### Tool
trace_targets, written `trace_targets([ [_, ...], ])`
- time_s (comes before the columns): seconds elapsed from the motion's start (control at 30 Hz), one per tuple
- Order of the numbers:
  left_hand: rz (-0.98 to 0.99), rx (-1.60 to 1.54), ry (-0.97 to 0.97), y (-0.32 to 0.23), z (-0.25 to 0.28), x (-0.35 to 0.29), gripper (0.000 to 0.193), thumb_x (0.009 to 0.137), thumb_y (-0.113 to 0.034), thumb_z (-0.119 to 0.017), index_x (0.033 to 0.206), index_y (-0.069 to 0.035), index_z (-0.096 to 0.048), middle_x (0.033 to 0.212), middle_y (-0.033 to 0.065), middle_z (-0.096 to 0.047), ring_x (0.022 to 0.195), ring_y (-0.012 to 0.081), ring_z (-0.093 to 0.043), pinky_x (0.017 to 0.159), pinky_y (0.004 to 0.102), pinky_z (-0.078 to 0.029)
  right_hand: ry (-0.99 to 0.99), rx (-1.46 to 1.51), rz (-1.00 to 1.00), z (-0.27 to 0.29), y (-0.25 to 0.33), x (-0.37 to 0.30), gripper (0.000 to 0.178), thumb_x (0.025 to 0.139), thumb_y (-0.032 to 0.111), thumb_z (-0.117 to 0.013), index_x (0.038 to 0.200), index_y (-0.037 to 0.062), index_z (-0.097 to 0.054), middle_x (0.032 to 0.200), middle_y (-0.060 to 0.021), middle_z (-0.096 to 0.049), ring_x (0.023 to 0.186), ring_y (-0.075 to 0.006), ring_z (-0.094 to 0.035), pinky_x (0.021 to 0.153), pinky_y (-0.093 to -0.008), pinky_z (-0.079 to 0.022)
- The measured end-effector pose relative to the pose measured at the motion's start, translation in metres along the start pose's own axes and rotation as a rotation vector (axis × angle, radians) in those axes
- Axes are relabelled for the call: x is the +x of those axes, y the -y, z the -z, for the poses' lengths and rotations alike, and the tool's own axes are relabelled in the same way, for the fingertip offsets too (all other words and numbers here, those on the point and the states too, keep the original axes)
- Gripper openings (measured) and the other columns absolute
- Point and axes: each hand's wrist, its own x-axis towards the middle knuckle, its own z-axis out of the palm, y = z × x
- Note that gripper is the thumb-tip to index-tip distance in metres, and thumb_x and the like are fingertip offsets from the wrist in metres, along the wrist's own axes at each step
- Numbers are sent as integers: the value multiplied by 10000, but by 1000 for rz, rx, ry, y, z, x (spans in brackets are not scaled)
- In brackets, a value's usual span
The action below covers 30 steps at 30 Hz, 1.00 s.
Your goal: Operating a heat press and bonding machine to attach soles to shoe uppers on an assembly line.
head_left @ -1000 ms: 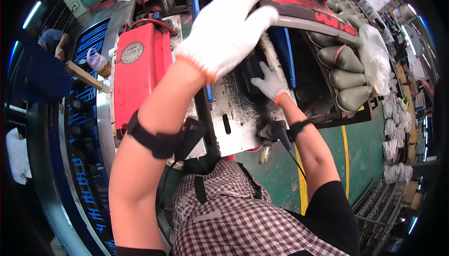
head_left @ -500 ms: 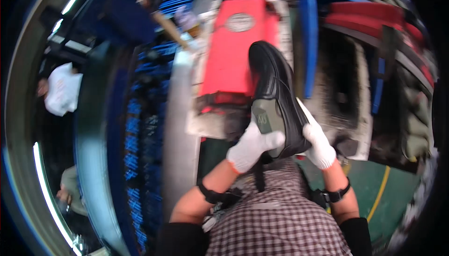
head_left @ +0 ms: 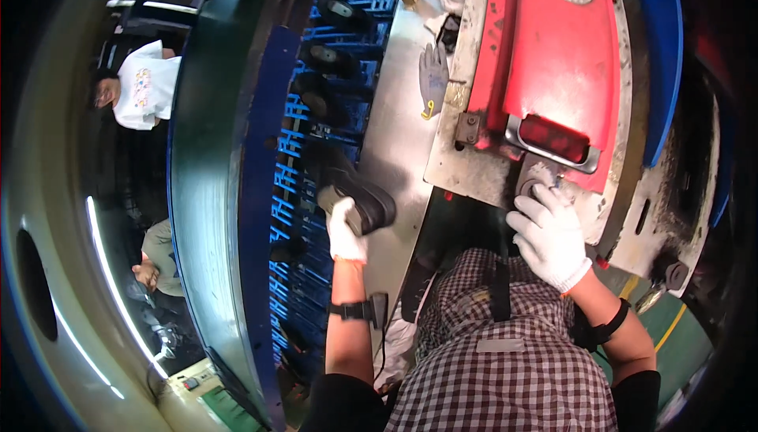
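The left hand [head_left: 346,233], in a white glove, is closed around the near end of a black shoe [head_left: 369,197], thumb over a greyish part. The shoe is held up in front of the left edge of the metal counter [head_left: 395,136], partly over the rack [head_left: 286,183] of blue bars. The right hand [head_left: 551,236], also gloved, has its fingers partly curled at a metal knob [head_left: 538,173], by the near edge of the plate [head_left: 474,165] under the red cover [head_left: 562,61]; whether it grips or only touches cannot be told. A grey glove [head_left: 433,80] lies by the counter's right edge.

The shoe looks firm and moderately heavy, unlikely to break, its smooth black upper perhaps a little slippery and easily scuffed; the greyish part at the near end seems the surest hold.
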Motion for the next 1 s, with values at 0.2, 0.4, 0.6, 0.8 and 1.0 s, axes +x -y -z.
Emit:
trace_targets([
  [0.2, -211, 345, -147, -9, 60, 165, 322, 827, -190, -789, 1130, -115, -709, 1022, 41, -670, 935, 247, -693, 810, 449, -632, -50, -138, 41, -16, -7, -5, 382, 763, 134, -771, 1143, 139, -737, 1315, -55, -657, 1322, -338, -588, 1108, -549, -488],
  [0.4, -350, 498, -278, -54, 50, 277, 605, 820, -272, -820, 1372, -120, -623, 1201, 91, -661, 1004, 271, -694, 824, 456, -642, -34, -179, 16, -18, -7, -4, 417, 710, 142, -763, 1126, 155, -742, 1282, -43, -671, 1261, -335, -621, 1072, -547, -515],
  [0.6, -303, 896, -258, -57, 58, 321, 910, 967, -315, -766, 1682, 15, -310, 1657, 184, -478, 1449, 304, -514, 1222, 401, -384, -30, -176, 31, -21, -10, -5, 445, 679, 113, -776, 1121, 141, -744, 1278, -69, -677, 1245, -372, -628, 1048, -577, -524],
  [0.8, -550, 1115, -655, -29, 128, 249, 867, 996, -477, -736, 1624, 31, -421, 1613, 249, -522, 1449, 417, -538, 1225, 466, -401, 1, -160, 44, -19, -13, -2, 425, 657, 89, -764, 1081, 99, -736, 1210, -114, -690, 1111, -422, -661, 900, -571, -557],
  [1.0, 19, 787, -1634, -28, 281, 183, 807, 796, -537, -921, 1376, -55, -634, 1410, 244, -667, 1180, 412, -713, 976, 528, -594, 27, -209, 68, -20, -18, -14, 441, 656, 91, -759, 1097, 86, -739, 1226, -135, -700, 1117, -445, -665, 894, -590, -554],
])
